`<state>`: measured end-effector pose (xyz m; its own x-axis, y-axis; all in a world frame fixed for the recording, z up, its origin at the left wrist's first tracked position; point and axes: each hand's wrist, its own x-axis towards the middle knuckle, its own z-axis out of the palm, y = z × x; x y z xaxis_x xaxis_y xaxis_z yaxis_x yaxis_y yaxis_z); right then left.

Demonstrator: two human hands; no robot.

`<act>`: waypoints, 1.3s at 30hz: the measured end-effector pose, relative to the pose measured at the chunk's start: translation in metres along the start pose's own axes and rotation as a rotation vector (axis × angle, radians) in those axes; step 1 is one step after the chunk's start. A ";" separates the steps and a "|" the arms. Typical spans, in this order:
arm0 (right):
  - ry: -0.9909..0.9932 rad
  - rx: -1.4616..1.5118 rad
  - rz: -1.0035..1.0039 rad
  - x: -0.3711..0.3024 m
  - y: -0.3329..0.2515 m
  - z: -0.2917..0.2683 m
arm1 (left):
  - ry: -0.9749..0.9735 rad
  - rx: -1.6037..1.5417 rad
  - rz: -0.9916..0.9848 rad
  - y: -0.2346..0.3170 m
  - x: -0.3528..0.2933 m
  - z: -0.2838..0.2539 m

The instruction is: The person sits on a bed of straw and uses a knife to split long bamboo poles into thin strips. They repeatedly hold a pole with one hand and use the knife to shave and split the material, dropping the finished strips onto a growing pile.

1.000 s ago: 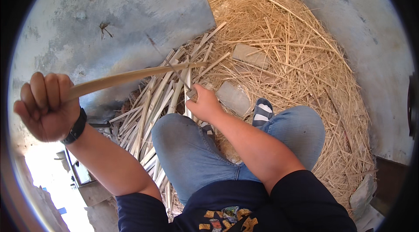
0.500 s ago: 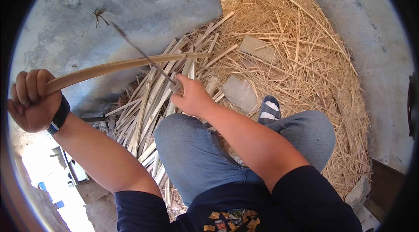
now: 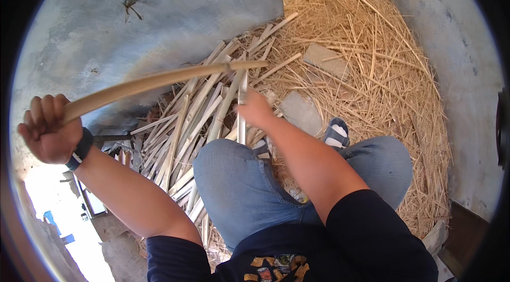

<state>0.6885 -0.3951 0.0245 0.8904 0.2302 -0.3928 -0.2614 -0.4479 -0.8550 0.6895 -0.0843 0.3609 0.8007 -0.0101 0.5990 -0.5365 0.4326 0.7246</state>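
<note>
My left hand [image 3: 52, 128], with a dark watch on its wrist, is closed around the near end of a long, gently curved bamboo strip [image 3: 143, 81]. The strip reaches to the right over the pile, its far end just above my right hand. My right hand [image 3: 256, 109] is closed and a little blurred, close beside a pale upright strip [image 3: 242, 128]. The long-bladed knife that it gripped in the earlier picture is hard to make out now; blade and pale strip cannot be told apart with certainty. Several split bamboo strips [image 3: 180, 128] lie heaped left of my knee.
Fine straw-like shavings [image 3: 393, 96] cover the floor to the right and far side. Two flat blocks, a far one [image 3: 325, 60] and a nearer one [image 3: 301, 113], lie among them. A grey panel [image 3: 175, 11] stands behind the pile, and a curved grey wall [image 3: 462, 69] rises at right.
My right hand has moved right, and the knife blade that slanted up and left across the bamboo strip no longer shows there. The left hand still holds the strip, its view slightly shifted.
</note>
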 end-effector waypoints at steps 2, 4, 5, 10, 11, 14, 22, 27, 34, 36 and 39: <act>-0.009 -0.126 -0.103 0.006 0.019 -0.018 | 0.015 -0.015 -0.010 0.002 -0.014 -0.010; -0.025 -0.130 -0.089 0.004 0.020 -0.014 | 0.042 -0.034 -0.011 0.008 -0.023 -0.016; -0.029 -0.074 -0.018 -0.006 0.003 -0.007 | 0.043 -0.033 0.003 0.005 -0.025 -0.010; -0.006 -0.031 -0.309 -0.029 -0.041 0.010 | -0.038 -0.043 0.008 0.005 -0.023 -0.006; -0.020 0.076 -0.140 -0.014 -0.016 0.017 | 0.053 0.017 0.036 0.000 -0.021 -0.002; -0.031 -0.104 -0.009 0.002 0.023 -0.007 | 0.282 0.166 0.119 -0.004 -0.029 -0.002; 0.032 0.041 -0.275 -0.025 -0.026 0.027 | 0.282 0.186 0.117 0.000 -0.035 -0.002; 0.080 -0.105 -0.013 0.010 0.044 -0.003 | 0.339 0.194 0.164 -0.002 -0.037 0.005; -0.024 -0.098 -0.107 -0.029 -0.024 0.007 | 0.175 0.116 0.069 0.002 -0.036 0.007; 0.050 -0.077 -0.037 -0.011 0.031 0.010 | 0.248 0.192 0.116 -0.004 -0.031 0.025; -0.021 -0.041 0.117 0.005 0.063 -0.009 | 0.287 0.189 0.138 -0.007 -0.032 0.033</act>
<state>0.6802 -0.4295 -0.0280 0.8463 0.1924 -0.4968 -0.3474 -0.5077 -0.7884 0.6590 -0.1163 0.3478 0.7454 0.3013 0.5947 -0.6627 0.2381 0.7100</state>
